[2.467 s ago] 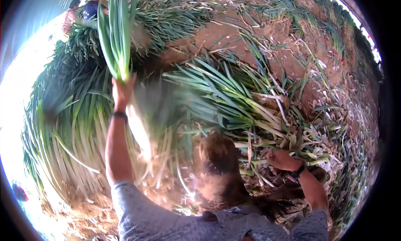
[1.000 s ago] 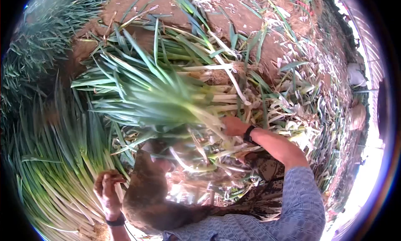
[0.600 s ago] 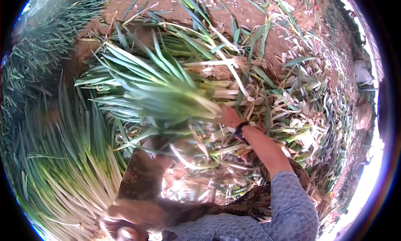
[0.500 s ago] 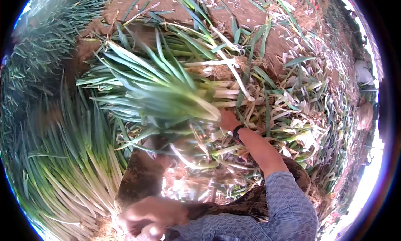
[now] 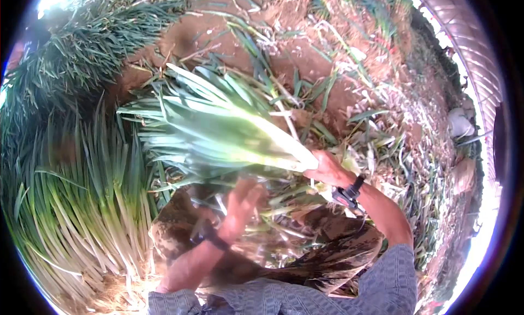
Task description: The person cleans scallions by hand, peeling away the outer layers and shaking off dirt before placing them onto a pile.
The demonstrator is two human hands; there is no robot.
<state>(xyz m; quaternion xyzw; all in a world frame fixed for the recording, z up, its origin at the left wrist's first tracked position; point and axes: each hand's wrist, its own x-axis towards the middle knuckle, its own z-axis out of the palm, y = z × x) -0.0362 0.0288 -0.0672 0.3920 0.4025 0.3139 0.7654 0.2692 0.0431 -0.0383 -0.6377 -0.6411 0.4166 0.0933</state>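
My right hand (image 5: 329, 169) grips a bunch of green onions (image 5: 273, 140) by its white lower ends. Its long green leaves fan out to the left. A dark watch (image 5: 348, 193) is on that wrist. Just below the bunch is my left hand (image 5: 244, 198), a dark band around its wrist; motion smears its fingers, and I cannot make out whether it touches anything.
Many more green onions (image 5: 82, 211) lie in a thick pile at left, roots toward me. Growing green leaves (image 5: 93, 48) fill the upper left. Stripped leaves and peelings (image 5: 382, 146) cover the soil (image 5: 305, 53) at right. My patterned trouser leg (image 5: 333, 244) is below.
My right hand has lifted the bunch of green onions and moved slightly right and nearer. My left hand has come up from the lower left to below the bunch. The head view has shifted.
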